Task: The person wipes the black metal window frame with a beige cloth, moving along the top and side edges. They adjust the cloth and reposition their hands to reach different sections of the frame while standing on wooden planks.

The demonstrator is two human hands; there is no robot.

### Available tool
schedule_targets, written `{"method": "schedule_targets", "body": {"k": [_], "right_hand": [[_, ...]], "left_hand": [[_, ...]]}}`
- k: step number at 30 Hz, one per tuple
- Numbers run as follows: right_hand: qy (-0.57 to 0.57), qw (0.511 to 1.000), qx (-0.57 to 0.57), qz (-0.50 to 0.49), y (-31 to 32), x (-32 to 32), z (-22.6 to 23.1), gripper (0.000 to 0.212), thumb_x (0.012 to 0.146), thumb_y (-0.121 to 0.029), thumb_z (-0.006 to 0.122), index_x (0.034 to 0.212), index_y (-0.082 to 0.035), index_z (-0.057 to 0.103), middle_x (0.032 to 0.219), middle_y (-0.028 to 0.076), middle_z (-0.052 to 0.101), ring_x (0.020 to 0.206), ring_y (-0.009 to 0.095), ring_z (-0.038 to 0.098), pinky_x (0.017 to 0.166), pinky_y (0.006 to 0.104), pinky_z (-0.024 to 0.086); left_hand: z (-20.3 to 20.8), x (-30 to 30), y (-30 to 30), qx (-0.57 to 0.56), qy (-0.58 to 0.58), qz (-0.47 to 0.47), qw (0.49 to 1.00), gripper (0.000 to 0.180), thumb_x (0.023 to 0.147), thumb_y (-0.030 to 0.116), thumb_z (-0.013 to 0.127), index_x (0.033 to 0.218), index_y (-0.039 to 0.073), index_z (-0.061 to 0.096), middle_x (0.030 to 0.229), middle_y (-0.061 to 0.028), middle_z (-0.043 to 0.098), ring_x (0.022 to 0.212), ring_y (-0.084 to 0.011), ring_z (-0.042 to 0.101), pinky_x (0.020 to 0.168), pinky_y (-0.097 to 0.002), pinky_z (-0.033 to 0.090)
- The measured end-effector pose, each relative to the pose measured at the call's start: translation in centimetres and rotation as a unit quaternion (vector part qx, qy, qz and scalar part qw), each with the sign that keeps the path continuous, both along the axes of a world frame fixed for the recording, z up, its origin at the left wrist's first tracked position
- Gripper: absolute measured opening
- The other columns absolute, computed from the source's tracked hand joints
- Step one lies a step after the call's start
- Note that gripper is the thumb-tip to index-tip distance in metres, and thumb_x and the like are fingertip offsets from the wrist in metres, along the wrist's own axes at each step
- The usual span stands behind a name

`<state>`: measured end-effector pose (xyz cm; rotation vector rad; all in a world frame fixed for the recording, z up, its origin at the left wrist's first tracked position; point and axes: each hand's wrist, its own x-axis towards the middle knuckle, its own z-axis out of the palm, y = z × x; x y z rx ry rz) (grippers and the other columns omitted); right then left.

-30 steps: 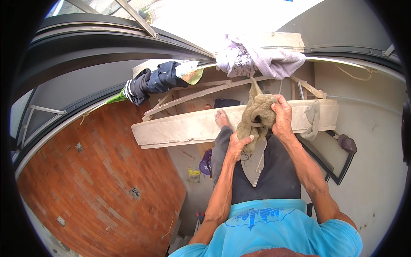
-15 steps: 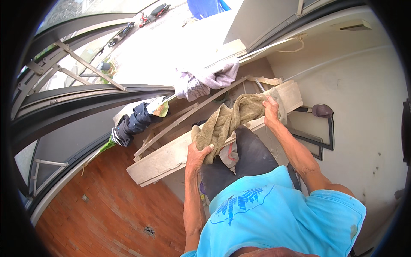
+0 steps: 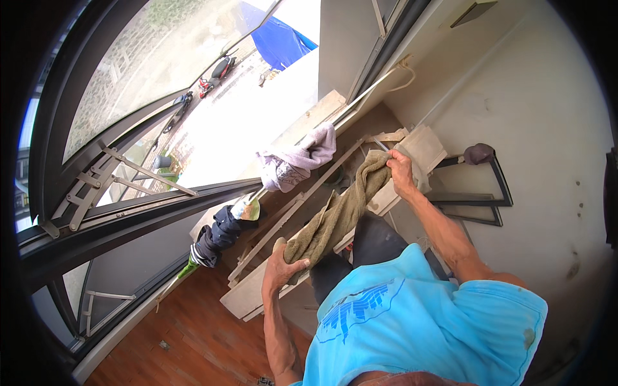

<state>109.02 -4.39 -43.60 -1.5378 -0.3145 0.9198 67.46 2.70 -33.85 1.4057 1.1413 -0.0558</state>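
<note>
A twisted olive-green towel (image 3: 341,209) is stretched between my two hands, above a long pale wooden board and my knees. My left hand (image 3: 278,267) grips its lower left end, thumb lying on top of the folds. The upper right end is held by my right hand (image 3: 400,171), with the fingers closed round it. Just beyond the towel, a light purple cloth (image 3: 299,157) hangs over a line by the window. Farther left on the same line are a dark navy cloth (image 3: 225,230) and a bright green cloth (image 3: 188,267).
The pale board (image 3: 248,289) and wooden framing lie across in front of me. An open dark-framed window (image 3: 141,215) fills the left, with parked motorbikes (image 3: 217,76) and a blue tarp (image 3: 277,42) outside. A dark cap (image 3: 479,154) hangs on a black frame at right.
The towel has been drawn longer and tighter between my hands. My left hand has moved left and down in the picture. The whole view has shifted.
</note>
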Motion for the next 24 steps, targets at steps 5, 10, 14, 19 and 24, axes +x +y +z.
{"method": "schedule_targets", "body": {"k": [5,10,14,19,24], "right_hand": [[0.041,0.999,0.03,0.013,0.6,0.6,1.5,0.021,0.082,0.002,0.047,0.096,0.001,0.064,0.086,0.003,0.065,0.079,0.01,0.058,0.075,0.0253,0.048],[0.056,0.995,0.083,-0.017,0.9,0.4,2.7,0.021,0.085,0.002,0.047,0.097,0.0,0.064,0.088,0.003,0.067,0.079,0.011,0.061,0.076,0.0254,0.049],[0.073,0.997,-0.016,-0.021,-0.3,0.0,1.8,0.017,0.085,-0.001,0.05,0.093,-0.001,0.064,0.084,0.002,0.066,0.074,0.009,0.058,0.07,0.025,0.048],[0.146,0.988,0.006,-0.051,-1.1,2.6,-1.7,0.019,0.088,-0.003,0.05,0.102,-0.001,0.064,0.094,0.006,0.068,0.084,0.016,0.066,0.077,0.0309,0.055],[0.217,0.97,-0.01,-0.105,-0.1,3.9,-0.6,0.016,0.09,-0.005,0.055,0.101,-0.002,0.065,0.097,0.008,0.069,0.087,0.019,0.067,0.082,0.0346,0.055]], "left_hand": [[1.1,0.1,0.2,0.036,0.134,-0.223,0.965,0.102,0.058,0.051,0.091,0.136,-0.005,0.053,0.098,-0.021,0.072,0.089,-0.0314,0.07,0.08,-0.0416,0.055],[3.0,2.4,0.6,0.094,0.147,-0.304,0.937,0.051,0.074,0.035,0.081,0.109,0.001,0.067,0.088,-0.0246,0.069,0.085,-0.0433,0.066,0.076,-0.0489,0.052],[4.7,2.8,1.4,0.074,0.08,-0.177,0.978,0.034,0.075,0.024,0.075,0.102,0.003,0.071,0.075,-0.0201,0.068,0.071,-0.0387,0.065,0.069,-0.0454,0.051],[7.2,3.5,2.7,-0.083,0.003,0.008,0.996,0.027,0.079,0.019,0.072,0.098,-0.001,0.071,0.07,0.0005,0.059,0.058,-0.0075,0.051,0.05,-0.0273,0.041],[6.9,5.9,1.3,-0.065,-0.092,0.068,0.991,0.026,0.08,0.019,0.073,0.095,-0.002,0.07,0.073,0.0017,0.06,0.059,-0.0074,0.05,0.053,-0.0257,0.04]]}}
